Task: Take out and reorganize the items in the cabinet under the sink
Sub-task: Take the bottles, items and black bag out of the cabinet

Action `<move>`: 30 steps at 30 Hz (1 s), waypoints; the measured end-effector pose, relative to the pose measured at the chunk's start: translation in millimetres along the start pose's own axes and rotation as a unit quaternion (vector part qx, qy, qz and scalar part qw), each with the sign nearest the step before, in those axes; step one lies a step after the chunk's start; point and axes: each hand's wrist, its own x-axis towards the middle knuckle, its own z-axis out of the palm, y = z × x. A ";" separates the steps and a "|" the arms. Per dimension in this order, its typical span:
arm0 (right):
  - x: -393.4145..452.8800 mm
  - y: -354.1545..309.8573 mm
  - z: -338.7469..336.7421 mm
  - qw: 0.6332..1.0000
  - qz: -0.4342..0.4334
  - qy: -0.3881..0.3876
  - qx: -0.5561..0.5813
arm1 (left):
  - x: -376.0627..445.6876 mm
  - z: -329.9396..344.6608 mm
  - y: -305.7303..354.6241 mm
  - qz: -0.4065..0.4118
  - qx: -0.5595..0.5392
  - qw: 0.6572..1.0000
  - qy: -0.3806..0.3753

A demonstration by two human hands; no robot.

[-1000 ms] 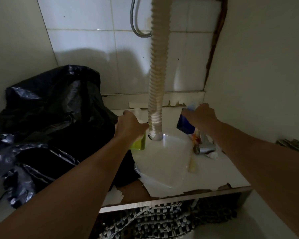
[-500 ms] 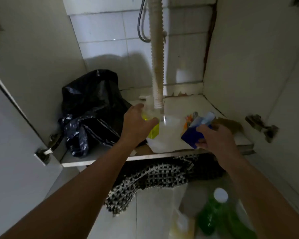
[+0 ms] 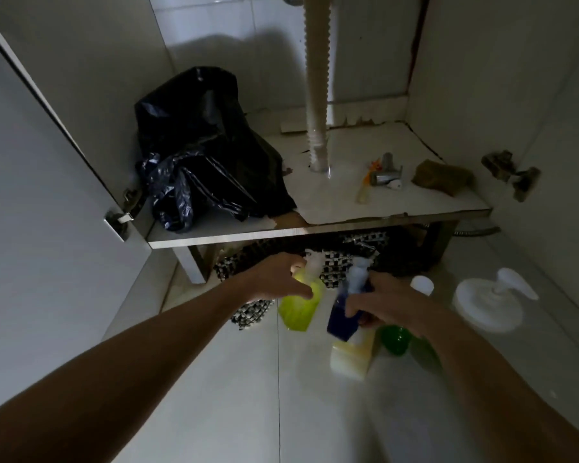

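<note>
My left hand (image 3: 279,279) grips a yellow-green bottle (image 3: 298,309) by its upper part, low over the tiled floor in front of the cabinet. My right hand (image 3: 386,302) grips a dark blue bottle (image 3: 343,317) with a pale cap, just right of the green one. Both bottles are outside the cabinet. On the cabinet shelf (image 3: 315,230) a black plastic bag (image 3: 208,152) fills the left side. Small metal parts (image 3: 385,175) and a brown sponge-like lump (image 3: 442,177) lie on the right side.
A ribbed drain hose (image 3: 318,81) drops through the shelf's middle. On the floor stand a pale yellow bottle (image 3: 351,359), a green bottle (image 3: 395,339) and a white pump container (image 3: 488,302). A checkered cloth (image 3: 335,265) lies under the shelf. The cabinet door (image 3: 30,208) stands open at left.
Both hands have drawn back out of the cabinet and down toward the floor, carrying the yellow-green and blue bottles. The view has pulled back and tilted downward.
</note>
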 end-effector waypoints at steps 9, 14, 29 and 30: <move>13.3 53.7 83.7 0.960 -0.019 -0.056 -0.272 | -10.9 66.4 -62.3 -0.135 0.098 0.985 -0.052; 27.2 90.4 104.8 0.943 -0.076 0.038 -0.322 | -16.0 93.1 -76.7 -0.133 0.071 0.986 -0.063; 70.4 94.3 80.7 0.951 0.008 0.122 -0.282 | -17.7 128.8 -84.5 -0.080 -0.009 0.996 0.048; 68.6 93.0 79.4 0.951 0.022 0.110 -0.288 | -19.7 128.2 -84.4 -0.094 -0.010 0.995 0.032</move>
